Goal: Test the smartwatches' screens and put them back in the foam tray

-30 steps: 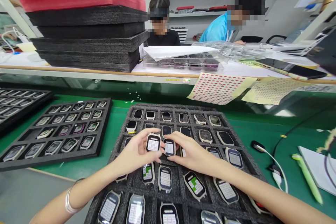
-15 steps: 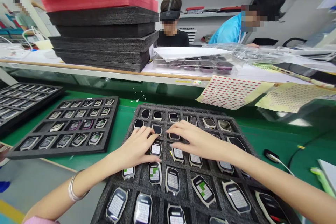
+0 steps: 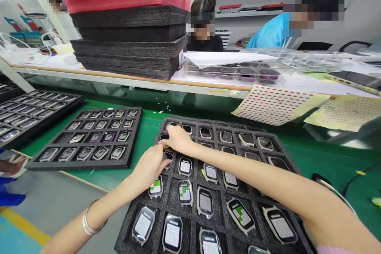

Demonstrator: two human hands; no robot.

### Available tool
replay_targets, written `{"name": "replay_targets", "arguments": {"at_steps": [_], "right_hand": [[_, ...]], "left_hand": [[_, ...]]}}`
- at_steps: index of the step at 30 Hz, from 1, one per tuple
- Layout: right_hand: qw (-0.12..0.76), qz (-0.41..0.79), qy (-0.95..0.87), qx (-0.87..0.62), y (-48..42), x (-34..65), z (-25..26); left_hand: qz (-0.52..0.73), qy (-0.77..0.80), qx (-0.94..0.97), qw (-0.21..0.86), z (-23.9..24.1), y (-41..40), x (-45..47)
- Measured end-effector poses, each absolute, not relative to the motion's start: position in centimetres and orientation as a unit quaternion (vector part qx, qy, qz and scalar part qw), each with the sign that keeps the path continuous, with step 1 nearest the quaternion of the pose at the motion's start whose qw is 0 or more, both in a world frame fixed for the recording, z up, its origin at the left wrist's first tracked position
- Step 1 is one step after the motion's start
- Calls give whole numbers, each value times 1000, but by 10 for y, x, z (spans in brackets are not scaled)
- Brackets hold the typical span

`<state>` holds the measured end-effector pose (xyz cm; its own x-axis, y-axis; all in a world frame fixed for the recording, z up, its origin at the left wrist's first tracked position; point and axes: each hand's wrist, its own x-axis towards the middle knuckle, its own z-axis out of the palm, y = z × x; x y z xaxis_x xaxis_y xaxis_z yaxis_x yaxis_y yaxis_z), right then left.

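Both my hands are over the left side of a black foam tray (image 3: 126,232) whose slots hold several smartwatches (image 3: 173,233). My left hand (image 3: 150,166) has its fingers curled in, and its thumb lies over a watch (image 3: 168,159) in the left column. Just above, my right hand (image 3: 178,139) reaches across the tray with bent fingers beside another watch (image 3: 164,137). The fingertips of both hands come together there, next to a small yellow edge. What they pinch is hidden. Some watch screens nearer me are lit with white and green blocks.
Another foam tray of watches (image 3: 135,135) lies to the left, with a further tray (image 3: 32,111) beyond it. A stack of black foam sheets (image 3: 127,51) stands on the shelf ahead. Dotted sticker sheets (image 3: 276,105) hang off its edge. Two people sit opposite.
My right hand has moved left across the tray to the upper-left slots. My left hand has shifted slightly, its fingertips now close to the right hand's. The view has turned a little.
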<state>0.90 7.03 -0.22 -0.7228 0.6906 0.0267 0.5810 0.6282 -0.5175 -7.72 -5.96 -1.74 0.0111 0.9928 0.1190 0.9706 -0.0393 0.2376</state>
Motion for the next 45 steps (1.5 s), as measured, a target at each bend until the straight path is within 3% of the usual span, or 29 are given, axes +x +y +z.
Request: {"name": "replay_targets", "arguments": {"at_steps": [5,12,17,23,28,34,39,45], "right_hand": [[153,376,-854,-327,86,30,-5],[269,558,-756,-211,82,98,29],[275,738,-586,-193,70,127,37],[228,769,-537,-260,54,139,25],[238,809,-494,-212,46,147,24],[210,765,-576,-197,52,153,23],[175,753,-601,-201,56,159,21],[191,797,-550,-161,56,162,18]], "left_hand": [[267,656,677,200,-16,-62,-85],[525,464,443,559,-3,-60,-73],[562,394,329,648,10,-44,-55],[543,420,387,615,12,-33,-32],[513,497,466,521,4,-36,-29],[504,547,559,366,-3,-42,-27],[491,549,570,365,-6,-45,-25],[486,548,562,383,-9,-43,-24]]}}
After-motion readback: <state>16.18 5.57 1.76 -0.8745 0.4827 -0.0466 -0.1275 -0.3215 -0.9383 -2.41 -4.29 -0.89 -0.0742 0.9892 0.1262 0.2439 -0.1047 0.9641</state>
